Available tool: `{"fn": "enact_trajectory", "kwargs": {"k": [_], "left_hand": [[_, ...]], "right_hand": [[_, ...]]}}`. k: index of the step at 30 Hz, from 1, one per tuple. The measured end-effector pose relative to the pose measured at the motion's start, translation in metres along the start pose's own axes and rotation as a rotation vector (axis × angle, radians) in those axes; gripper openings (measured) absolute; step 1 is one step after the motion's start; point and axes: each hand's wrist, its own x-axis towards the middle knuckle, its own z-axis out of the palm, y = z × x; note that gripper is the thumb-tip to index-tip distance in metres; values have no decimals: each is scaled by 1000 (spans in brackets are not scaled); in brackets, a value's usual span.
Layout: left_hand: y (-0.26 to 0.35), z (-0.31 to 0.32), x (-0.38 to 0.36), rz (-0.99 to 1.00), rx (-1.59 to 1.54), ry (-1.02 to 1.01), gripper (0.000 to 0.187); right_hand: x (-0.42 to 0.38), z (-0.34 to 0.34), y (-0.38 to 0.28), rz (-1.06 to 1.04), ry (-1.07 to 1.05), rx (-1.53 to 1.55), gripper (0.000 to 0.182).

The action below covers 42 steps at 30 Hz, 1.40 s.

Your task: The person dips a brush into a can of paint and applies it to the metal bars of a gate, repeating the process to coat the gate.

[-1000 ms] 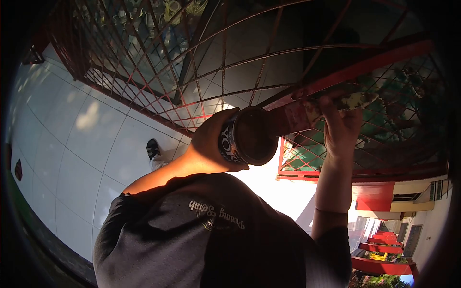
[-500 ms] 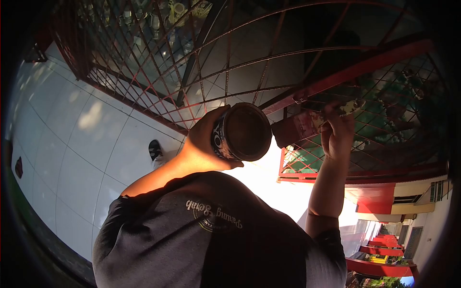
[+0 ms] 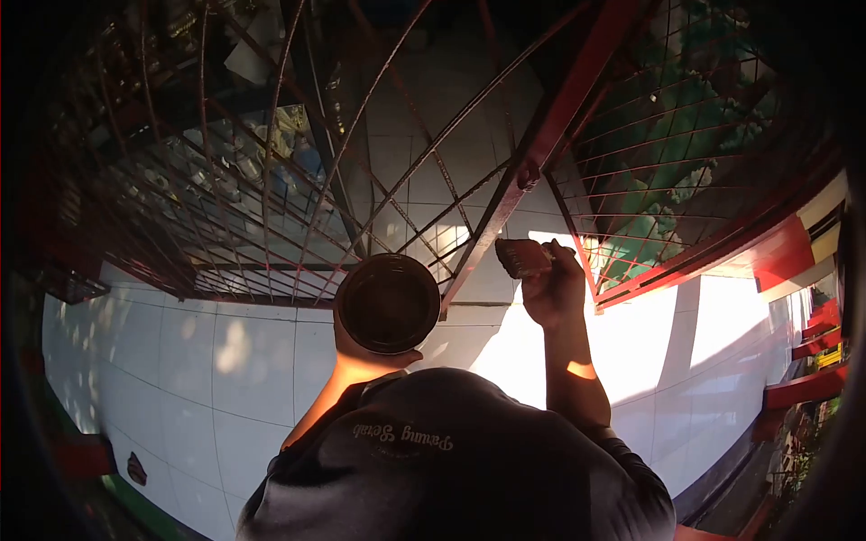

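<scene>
My left hand (image 3: 346, 348) is wrapped round an open paint can (image 3: 388, 305), its fingers largely hidden beneath and behind it. Looking down into the can, I see a dark interior under a round rim. My right hand (image 3: 557, 293) grips a paintbrush (image 3: 523, 258), with the wide bristle end pointing left toward the can. The bristles are apart from the can, close to the lower part of a red metal post (image 3: 501, 203) in this view. Thin rusty-looking lattice bars (image 3: 433, 144) spread just beyond both hands.
Pale floor tiles (image 3: 185, 361) surround me, with bright sunlight at the right. Another lattice panel (image 3: 667, 198) stands right, before green painted shapes. Behind the left lattice are cluttered pale objects (image 3: 239, 162). A small dark object (image 3: 136, 469) lies on the floor at lower left.
The view has turned and levelled. My right hand, with the brush, appears lower and away from the right lattice panel. The can stays in my left hand, now further left in view.
</scene>
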Motion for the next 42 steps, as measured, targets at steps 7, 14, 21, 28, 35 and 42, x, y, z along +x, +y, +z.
{"fn": "enact_trajectory", "kwargs": {"k": [7, 14, 21, 28, 35, 42], "left_hand": [[8, -50, 35, 152, -25, -53, 89], [-46, -132, 38, -15, 79, -117, 123], [-50, -152, 47, 35, -9, -34, 126], [-57, -155, 53, 51, -42, 13, 129], [-65, -154, 54, 79, 20, 92, 131], [-33, -144, 62, 69, -75, 64, 131]], "right_hand": [[-1, 42, -3, -345, 293, -10, 11], [30, 99, -7, -727, 83, -251, 22], [63, 221, -20, -1122, -131, -637, 21], [95, 278, -40, -1356, -223, -930, 18], [88, 258, -25, -1701, -175, -1316, 18], [67, 241, -22, -2083, -320, -1619, 19]]}}
